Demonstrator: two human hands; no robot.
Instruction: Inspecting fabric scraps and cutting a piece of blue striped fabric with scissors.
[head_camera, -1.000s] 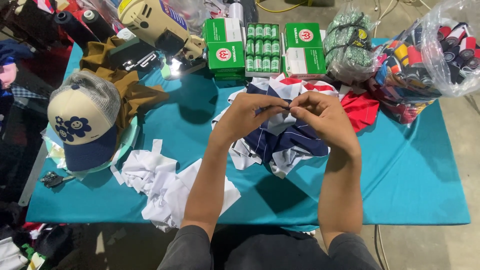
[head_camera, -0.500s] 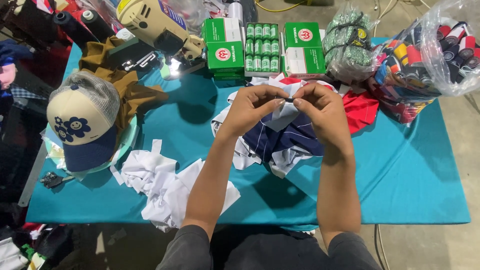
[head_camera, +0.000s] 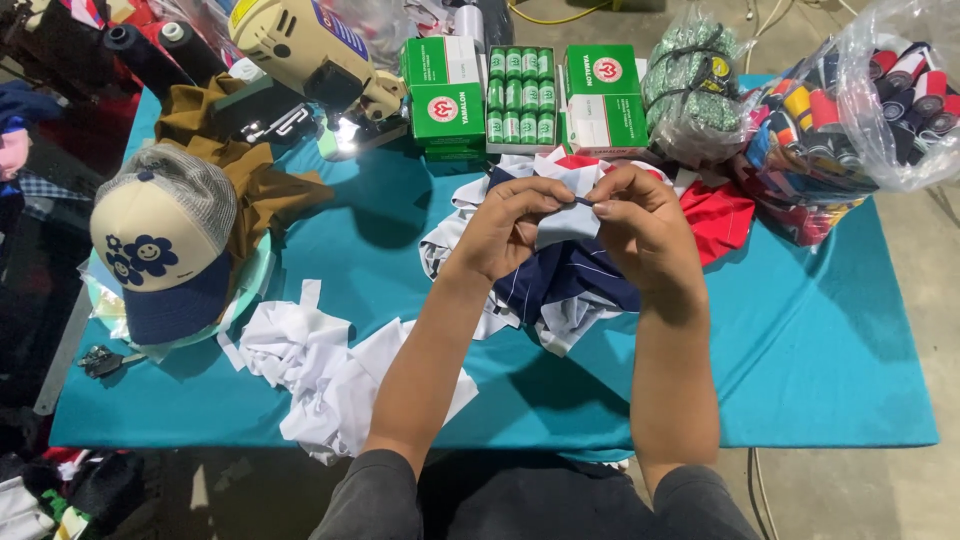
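Left hand (head_camera: 505, 228) and right hand (head_camera: 640, 232) pinching a small pale cloth piece (head_camera: 567, 222) between fingertips, above navy fabric (head_camera: 565, 280) on teal table (head_camera: 830, 350), cap (head_camera: 160, 250) far left.

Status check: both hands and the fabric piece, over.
Left hand and right hand both pinching a small navy-and-white fabric piece, raised above the fabric pile. Nothing between the hands.
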